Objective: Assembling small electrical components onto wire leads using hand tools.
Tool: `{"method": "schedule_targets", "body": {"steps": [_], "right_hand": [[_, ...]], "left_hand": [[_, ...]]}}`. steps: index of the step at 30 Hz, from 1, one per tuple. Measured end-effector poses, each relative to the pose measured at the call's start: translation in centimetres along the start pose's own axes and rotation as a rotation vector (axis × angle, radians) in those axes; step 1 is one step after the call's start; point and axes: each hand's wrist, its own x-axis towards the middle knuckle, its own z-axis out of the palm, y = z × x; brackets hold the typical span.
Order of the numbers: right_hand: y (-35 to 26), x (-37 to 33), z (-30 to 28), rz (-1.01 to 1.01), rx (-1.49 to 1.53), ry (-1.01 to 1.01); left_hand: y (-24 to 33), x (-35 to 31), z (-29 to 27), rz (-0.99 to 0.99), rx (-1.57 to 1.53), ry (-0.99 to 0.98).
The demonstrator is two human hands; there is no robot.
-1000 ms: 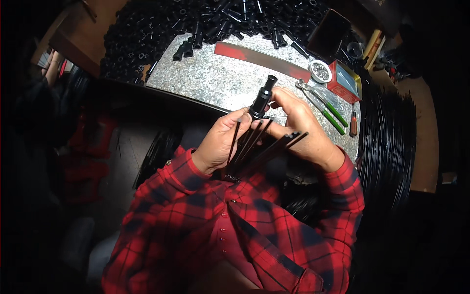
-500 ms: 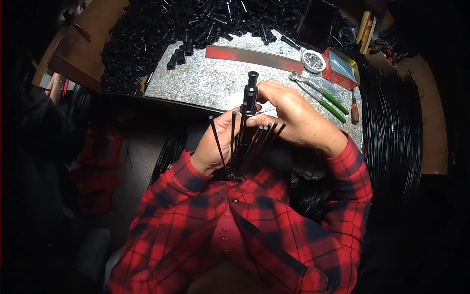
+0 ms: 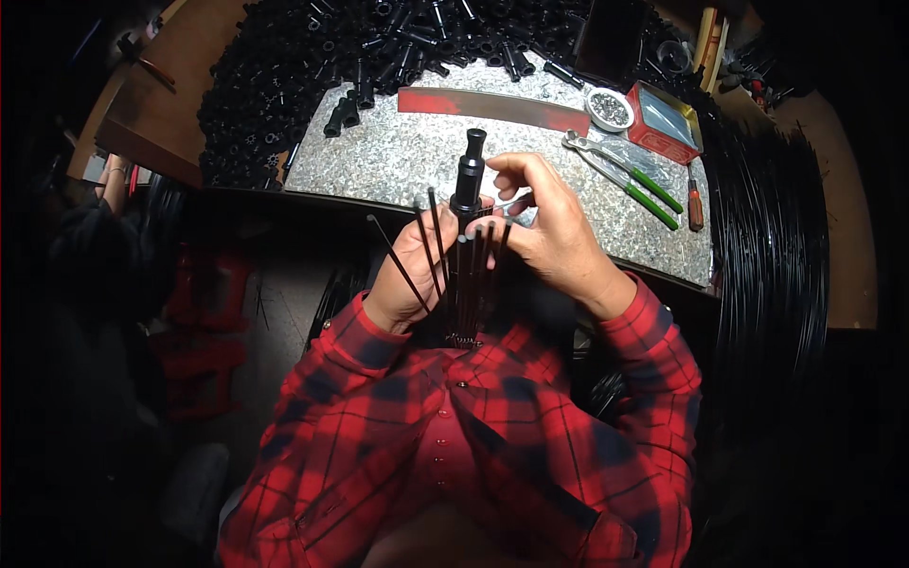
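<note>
A stepped black plastic tube [image 3: 471,175], which looks like an umbrella runner, stands upright before my chest. My left hand [image 3: 414,270] is closed round its lower part. Several thin black rods [image 3: 402,256] with pale round ends fan up around the tube, some along my left hand and others below my right thumb. My right hand [image 3: 554,222] is beside the tube's collar, fingers curled and thumb reaching across to the rods. A thin shiny strand shows by its fingers, but exactly what they pinch is hidden. The rods' lower ends meet in a small metallic cluster [image 3: 462,341] near my shirt.
On the speckled tabletop [image 3: 369,170] are a red-and-grey flat bar [image 3: 492,109], a white bowl of small metal parts [image 3: 609,110], a red tin [image 3: 663,123], green-handled pliers [image 3: 625,180] and a screwdriver [image 3: 695,201]. Black tubes [image 3: 284,104] pile up behind; long black rods [image 3: 772,227] hang right.
The tube and both hands have shifted slightly left. My right index finger has lifted from behind the tube and curls beside it. The rods have swung leftward and bunched beneath my right thumb.
</note>
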Motion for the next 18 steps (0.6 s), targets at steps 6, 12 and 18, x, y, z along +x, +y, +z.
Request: {"method": "schedule_targets", "body": {"steps": [6,12,18], "right_hand": [[1.8,-2.7,2.3,0.384,0.498,0.06],[1.4,-3.7,2.7,0.481,0.702,-0.098],[0.5,-4.4,3.3,0.43,0.713,-0.007]], "left_hand": [[0.1,0.4,1.9,0.014,0.122,0.114],[0.1,0.3,2.1,0.141,0.167,0.032],[-0.2,0.0,0.4,0.038,-0.053,-0.045]]}}
